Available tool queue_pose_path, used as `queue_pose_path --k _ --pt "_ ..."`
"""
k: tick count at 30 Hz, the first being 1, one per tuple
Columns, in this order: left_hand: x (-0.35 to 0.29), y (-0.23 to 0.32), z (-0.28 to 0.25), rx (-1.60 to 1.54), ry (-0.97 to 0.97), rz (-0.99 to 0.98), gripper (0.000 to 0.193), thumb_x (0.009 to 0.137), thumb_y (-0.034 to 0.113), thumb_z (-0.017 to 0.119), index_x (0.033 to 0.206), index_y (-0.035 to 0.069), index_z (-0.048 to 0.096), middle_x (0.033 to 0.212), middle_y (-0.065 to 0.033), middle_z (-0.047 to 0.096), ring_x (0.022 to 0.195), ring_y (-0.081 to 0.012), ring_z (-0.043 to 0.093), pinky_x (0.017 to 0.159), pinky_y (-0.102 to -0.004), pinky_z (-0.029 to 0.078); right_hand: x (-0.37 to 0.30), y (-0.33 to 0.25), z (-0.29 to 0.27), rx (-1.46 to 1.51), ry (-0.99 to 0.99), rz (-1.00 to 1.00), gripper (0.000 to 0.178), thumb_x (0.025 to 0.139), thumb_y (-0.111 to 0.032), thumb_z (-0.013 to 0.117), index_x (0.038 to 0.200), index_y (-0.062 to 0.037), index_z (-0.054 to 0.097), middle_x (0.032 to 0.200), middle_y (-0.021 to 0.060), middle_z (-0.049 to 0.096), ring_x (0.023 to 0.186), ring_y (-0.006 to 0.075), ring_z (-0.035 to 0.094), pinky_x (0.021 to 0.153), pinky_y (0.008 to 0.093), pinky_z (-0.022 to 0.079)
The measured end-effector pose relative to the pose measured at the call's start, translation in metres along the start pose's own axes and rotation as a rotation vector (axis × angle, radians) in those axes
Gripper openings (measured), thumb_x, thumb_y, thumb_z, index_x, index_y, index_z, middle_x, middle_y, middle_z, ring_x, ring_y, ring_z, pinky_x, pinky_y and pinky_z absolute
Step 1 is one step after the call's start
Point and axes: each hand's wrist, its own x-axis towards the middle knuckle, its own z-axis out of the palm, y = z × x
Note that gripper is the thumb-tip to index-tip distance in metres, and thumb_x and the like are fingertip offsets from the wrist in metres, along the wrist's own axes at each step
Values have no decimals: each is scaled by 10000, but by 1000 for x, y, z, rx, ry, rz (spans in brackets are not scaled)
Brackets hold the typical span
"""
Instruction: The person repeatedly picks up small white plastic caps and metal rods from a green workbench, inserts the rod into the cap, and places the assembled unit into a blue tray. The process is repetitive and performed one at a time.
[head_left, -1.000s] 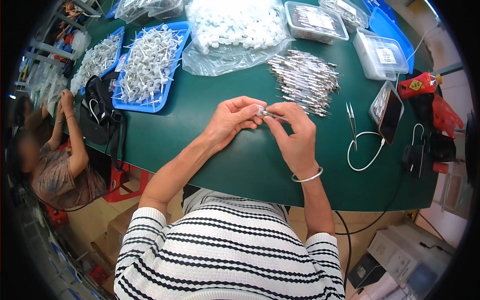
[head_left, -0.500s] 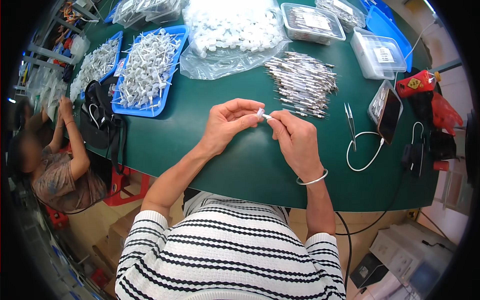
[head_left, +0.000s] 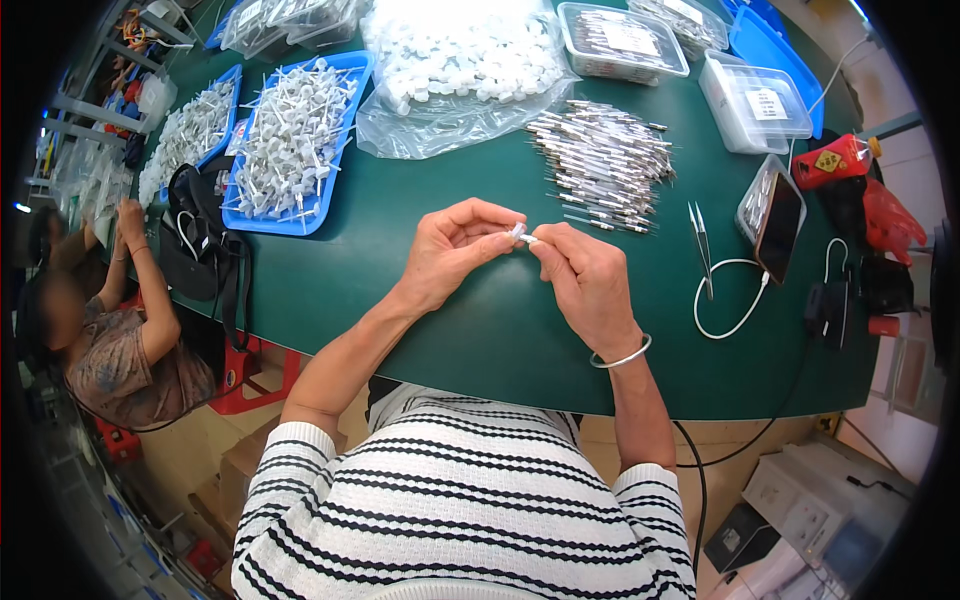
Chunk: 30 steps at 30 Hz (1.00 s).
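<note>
My left hand (head_left: 455, 250) and my right hand (head_left: 588, 282) meet above the green table (head_left: 420, 290), fingertips pinched together on one small white plastic part (head_left: 520, 234). Most of the part is hidden by my fingers. A silver bangle sits on my right wrist. Just beyond my hands lies a pile of thin metal pins (head_left: 603, 162). A clear bag of small white caps (head_left: 468, 62) lies farther back.
Two blue trays of white stick parts (head_left: 290, 140) stand at the back left beside a black bag (head_left: 200, 235). Tweezers (head_left: 700, 245), a phone (head_left: 778, 225), a white cable and clear lidded boxes (head_left: 757, 100) are on the right. Another person (head_left: 110, 330) sits at the left.
My hands stay joined on the small part and have shifted slightly toward me on the table; the fingers have turned it a little. Everything else keeps its place.
</note>
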Motion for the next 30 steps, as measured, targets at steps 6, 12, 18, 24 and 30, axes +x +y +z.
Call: queue_pose_path --k 6,12,18,24,30 --pt "-1 -5 0 -53 -21 54 197 850 -25 633 1042 -12 595 1010 -78 634 946 -131 635 842 -238 520 -2 -1 9 -56 82 -19 67 847 -74 634 856 -16 602 700 114 569 600 290 576 532 363 453" --pt "-4 5 5 -53 1 37 213 836 -27 650 1040 -10 590 1008 -77 629 934 -120 625 846 -234 508 -1 5 9 85 87 -41 49 845 -48 631 865 -10 608 672 94 550 578 237 541 516 328 433" --pt "-6 4 7 -74 -32 144 173 844 -37 634 1015 -32 610 1002 -92 600 912 -120 591 820 -240 496 -1 2 5 217 48 -11 41 851 -39 623 860 1 619 672 62 569 574 171 525 510 294 410" --pt "-7 2 8 -45 -67 203 147 855 -66 607 1001 -49 610 1031 -101 563 903 -126 579 805 -257 493 -6 2 10 288 50 59 85 880 -80 616 863 3 621 675 54 571 575 153 523 519 274 409" --pt "-9 -1 11 71 -42 321 171 850 -58 622 1019 -40 600 1023 -94 542 898 -126 559 787 -258 482 -12 8 22 546 45 192 155 928 -152 593 920 1 619 727 18 576 643 97 548 582 234 436"
